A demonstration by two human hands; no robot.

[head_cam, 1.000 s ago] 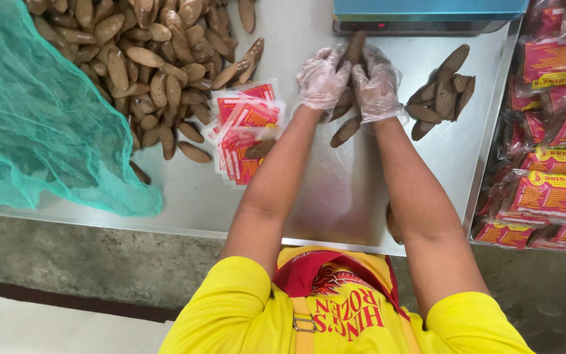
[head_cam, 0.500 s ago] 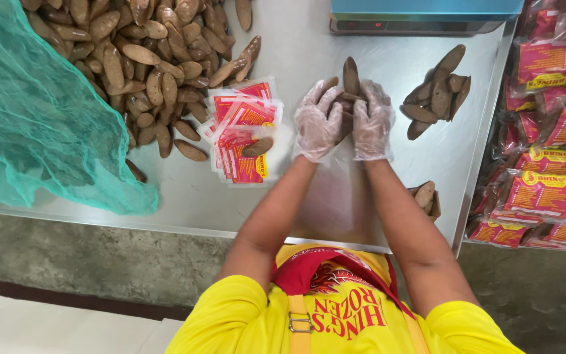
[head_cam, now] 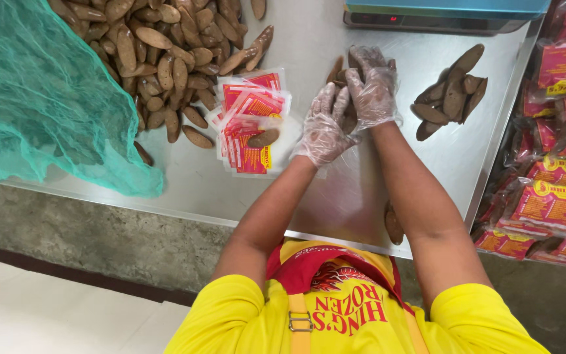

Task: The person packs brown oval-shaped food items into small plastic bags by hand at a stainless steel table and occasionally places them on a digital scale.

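Both my hands wear thin clear plastic gloves over a steel table [head_cam: 335,196]. My left hand [head_cam: 322,128] and my right hand [head_cam: 371,92] are pressed together around a bunch of brown, flat, oval pieces [head_cam: 343,73] held upright between the palms. A stack of red and white empty bags [head_cam: 250,121] lies just left of my left hand, with one brown piece [head_cam: 263,137] on top. A small heap of the same brown pieces [head_cam: 450,92] lies to the right of my right hand.
A large pile of brown pieces [head_cam: 158,52] covers the far left of the table, beside a green net [head_cam: 40,98]. A scale with a blue top [head_cam: 440,14] stands at the far edge. Filled red packets [head_cam: 551,151] fill a bin at right. One brown piece [head_cam: 393,224] lies at the near edge.
My hands drew back from the far part of the table toward me with the bunch of brown pieces, then turned it slightly; the loose pieces under them were gathered up.
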